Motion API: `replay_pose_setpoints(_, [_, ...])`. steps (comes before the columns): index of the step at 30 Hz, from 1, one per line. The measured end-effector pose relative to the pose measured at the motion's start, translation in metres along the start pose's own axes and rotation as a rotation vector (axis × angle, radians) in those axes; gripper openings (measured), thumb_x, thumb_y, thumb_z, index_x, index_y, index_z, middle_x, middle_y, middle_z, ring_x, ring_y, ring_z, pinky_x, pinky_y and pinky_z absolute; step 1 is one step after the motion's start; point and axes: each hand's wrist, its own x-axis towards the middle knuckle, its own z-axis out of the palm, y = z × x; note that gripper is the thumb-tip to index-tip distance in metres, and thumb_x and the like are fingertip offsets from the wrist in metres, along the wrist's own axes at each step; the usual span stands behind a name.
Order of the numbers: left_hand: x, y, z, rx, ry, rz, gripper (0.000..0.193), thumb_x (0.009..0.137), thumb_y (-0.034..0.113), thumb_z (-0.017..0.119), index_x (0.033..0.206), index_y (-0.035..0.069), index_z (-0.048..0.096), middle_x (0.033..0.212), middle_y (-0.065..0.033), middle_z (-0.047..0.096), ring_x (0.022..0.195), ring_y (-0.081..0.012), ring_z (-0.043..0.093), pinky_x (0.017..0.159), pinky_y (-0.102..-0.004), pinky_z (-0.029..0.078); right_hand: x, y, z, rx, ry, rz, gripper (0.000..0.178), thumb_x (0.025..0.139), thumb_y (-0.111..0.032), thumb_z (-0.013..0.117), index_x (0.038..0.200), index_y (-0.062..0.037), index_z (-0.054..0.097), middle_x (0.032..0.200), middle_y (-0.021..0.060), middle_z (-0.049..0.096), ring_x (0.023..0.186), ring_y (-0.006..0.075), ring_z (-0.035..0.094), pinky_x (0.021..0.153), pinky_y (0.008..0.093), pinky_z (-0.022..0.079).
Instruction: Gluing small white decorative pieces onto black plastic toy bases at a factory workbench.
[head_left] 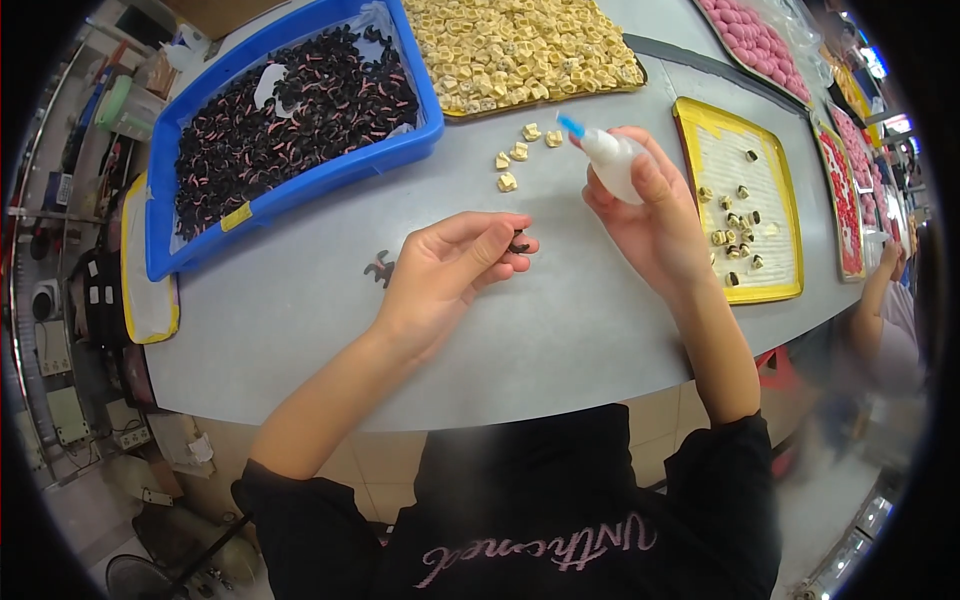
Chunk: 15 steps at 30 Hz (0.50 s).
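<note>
My left hand (pixel 448 270) pinches a small black piece (pixel 519 243) between thumb and fingers over the grey table (pixel 560 330). My right hand (pixel 652 215) grips a small white squeeze bottle (pixel 610 160) with a blue tip pointing up and to the left. Another small black piece (pixel 380 268) lies on the table just left of my left hand. Several small cream pieces (pixel 520 155) lie loose on the table beyond my hands.
A blue bin (pixel 300 190) full of black pieces stands at the back left. A tray of cream pieces (pixel 520 45) sits behind. A yellow-rimmed white tray (pixel 745 200) holds several finished pieces at right. Pink and red trays (pixel 760 40) lie farther right. Another person's arm (pixel 880 290) is at right.
</note>
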Motion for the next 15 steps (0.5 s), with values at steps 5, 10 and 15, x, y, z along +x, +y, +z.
replay_pose_setpoints(5, [0.001, -0.002, 0.006, -0.006, -0.058, -0.005, 0.026, 0.085, 0.01, 0.058, 0.109, 0.0, 0.054, 0.096, -0.007, 0.059, 0.08, -0.0063, 0.054, 0.073, -0.0192, 0.045, -0.002, 0.003, -0.004, 0.197, 0.02, 0.024, 0.036, 0.084, -0.029, 0.06, 0.11, -0.0053, 0.049, 0.12, 0.0149, 0.052, 0.107, 0.0121, 0.047, 0.083, 0.024, 0.036])
replay_pose_setpoints(10, [0.0, -0.001, 0.007, 0.064, -0.115, -0.058, 0.032, 0.078, 0.002, 0.064, 0.108, -0.001, 0.053, 0.094, -0.0061, 0.058, 0.081, -0.0086, 0.055, 0.074, -0.0215, 0.046, 0.002, 0.004, -0.01, 0.301, 0.043, 0.058, 0.04, 0.086, -0.035, 0.057, 0.111, -0.0044, 0.048, 0.107, 0.0108, 0.058, 0.077, 0.0064, 0.046, 0.072, 0.0203, 0.037])
replay_pose_setpoints(15, [-0.001, -0.003, 0.007, 0.14, -0.128, -0.078, 0.029, 0.075, 0.001, 0.068, 0.1, 0.0, 0.054, 0.093, -0.0061, 0.058, 0.083, -0.0115, 0.059, 0.075, -0.0246, 0.048, -0.003, -0.002, 0.004, 0.129, 0.092, 0.087, 0.046, 0.088, -0.043, 0.049, 0.111, -0.0031, 0.044, 0.091, 0.0096, 0.06, 0.058, 0.0054, 0.037, 0.059, 0.0187, 0.033])
